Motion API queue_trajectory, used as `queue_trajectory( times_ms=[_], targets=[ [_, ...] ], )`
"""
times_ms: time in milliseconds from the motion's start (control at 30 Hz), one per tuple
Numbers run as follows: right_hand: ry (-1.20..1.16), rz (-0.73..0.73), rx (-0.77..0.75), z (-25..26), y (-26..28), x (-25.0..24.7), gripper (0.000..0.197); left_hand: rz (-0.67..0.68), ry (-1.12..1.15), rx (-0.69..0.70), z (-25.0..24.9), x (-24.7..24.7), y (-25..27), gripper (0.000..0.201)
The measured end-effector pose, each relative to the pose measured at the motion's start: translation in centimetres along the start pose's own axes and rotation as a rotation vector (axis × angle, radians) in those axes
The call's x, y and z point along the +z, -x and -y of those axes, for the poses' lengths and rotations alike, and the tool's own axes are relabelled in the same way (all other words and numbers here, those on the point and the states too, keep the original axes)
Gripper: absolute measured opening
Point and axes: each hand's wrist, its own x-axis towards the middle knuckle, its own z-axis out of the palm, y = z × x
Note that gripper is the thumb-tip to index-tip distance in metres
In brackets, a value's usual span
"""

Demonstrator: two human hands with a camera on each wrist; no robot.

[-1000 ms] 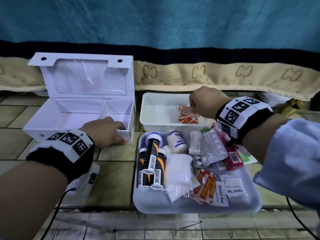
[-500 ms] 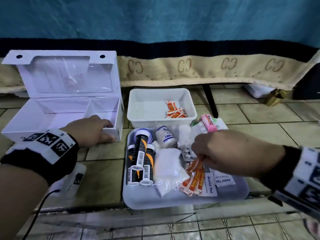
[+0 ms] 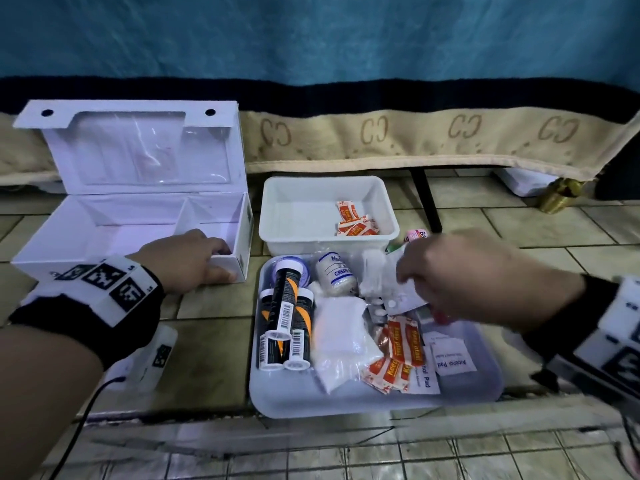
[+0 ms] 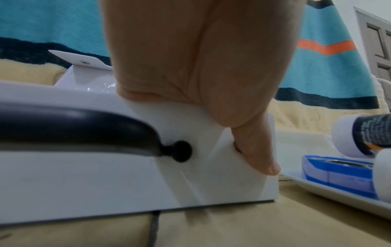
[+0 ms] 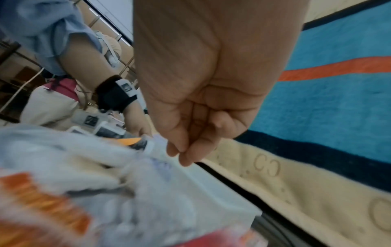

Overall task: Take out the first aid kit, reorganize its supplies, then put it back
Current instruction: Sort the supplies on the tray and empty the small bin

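The white first aid kit box (image 3: 104, 233) stands open on the floor at the left, lid up, both compartments bare. My left hand (image 3: 221, 261) grips its front right corner, fingers over the rim and thumb (image 4: 260, 158) on the front wall beside the black handle (image 4: 84, 127). My right hand (image 3: 405, 282) hovers over the pill blister packs (image 3: 398, 303) on the supply tray (image 3: 346, 400). Its fingers are curled, thumb against fingertips (image 5: 184, 155), and nothing shows between them. A white tub (image 3: 301, 209) behind the tray holds orange plasters (image 3: 355, 223).
On the tray lie black-and-orange tubes (image 3: 284, 323), a crepe bandage (image 3: 336, 275), a gauze bag (image 3: 341, 337), more plasters (image 3: 401, 344) and alcohol pads (image 3: 453, 362). A blanket hangs behind, with a black bed leg (image 3: 427, 202) and a gold object (image 3: 557, 197). A step edge runs in front.
My right hand left the tub, came forward over the tray's plasters, then shifted back over the blister packs. The left hand has stayed on the box corner.
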Motion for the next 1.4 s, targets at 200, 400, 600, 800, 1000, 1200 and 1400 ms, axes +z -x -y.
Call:
queue_trajectory(
  times_ms=[200,400,600,800,1000,1200,1400],
  targets=[
    [0.061,-0.022,0.143,-2.5,-7.5,-2.3,0.035,-0.004,0.003,-0.007,0.0,-0.1,0.1,0.051],
    [0.158,0.299,-0.003,-1.7,-13.6,0.1,0.035,-0.008,-0.018,-0.006,-0.1,-0.1,0.1,0.051],
    [0.149,0.278,0.047,-1.4,-15.0,0.7,0.018,-0.008,-0.015,-0.008,0.0,0.0,0.0,0.052],
    [0.037,0.122,0.127,-2.1,-14.1,-0.4,0.025,-0.007,-0.009,-0.002,0.2,0.1,-0.2,0.052],
    [-0.396,-0.303,0.287,-3.1,-9.1,-2.3,0.020,-0.016,-0.008,-0.006,0.3,0.2,-0.2,0.050],
    [-0.636,-0.243,0.422,-1.9,-0.2,-1.9,0.016,-0.013,0.005,-0.005,0.3,0.3,-0.2,0.052],
    [-0.730,0.024,0.546,0.2,2.1,2.6,0.019,-0.003,0.021,-0.010,0.1,0.2,-0.2,0.052]
  ],
)
